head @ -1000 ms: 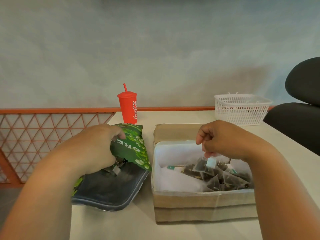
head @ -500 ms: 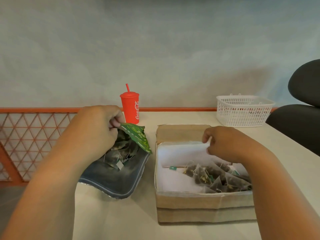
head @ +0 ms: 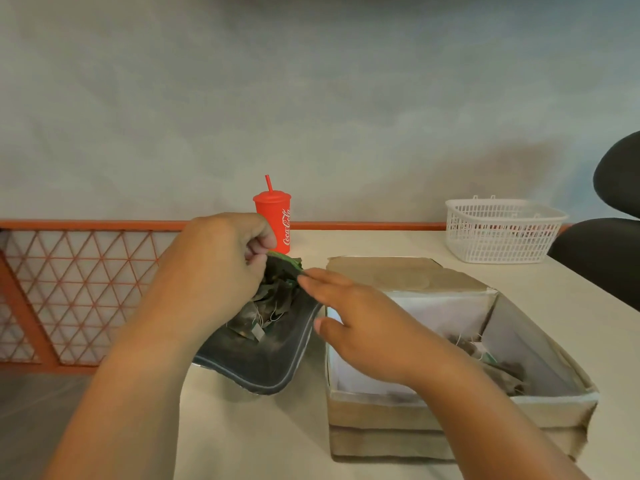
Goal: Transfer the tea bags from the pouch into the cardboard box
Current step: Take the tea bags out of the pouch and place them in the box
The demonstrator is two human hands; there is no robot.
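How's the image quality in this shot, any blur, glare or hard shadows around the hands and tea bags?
Head view: soft, even light, no glare, only faint shadows under the pouch and cardboard box; head view: the right hand and the tea bags in the box look slightly smeared; head view: wide-angle stretch shows near the edges.

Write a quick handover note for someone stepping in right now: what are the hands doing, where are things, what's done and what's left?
Left hand: grips the pouch by its green top edge, holding the mouth open.
Right hand: open and empty, fingers stretched toward the pouch mouth.
Where: the pouch lies on the table, just left of the cardboard box.
Done: some tea bags lie in the right end of the box.
Left: a heap of bags in the pouch needs moving across.
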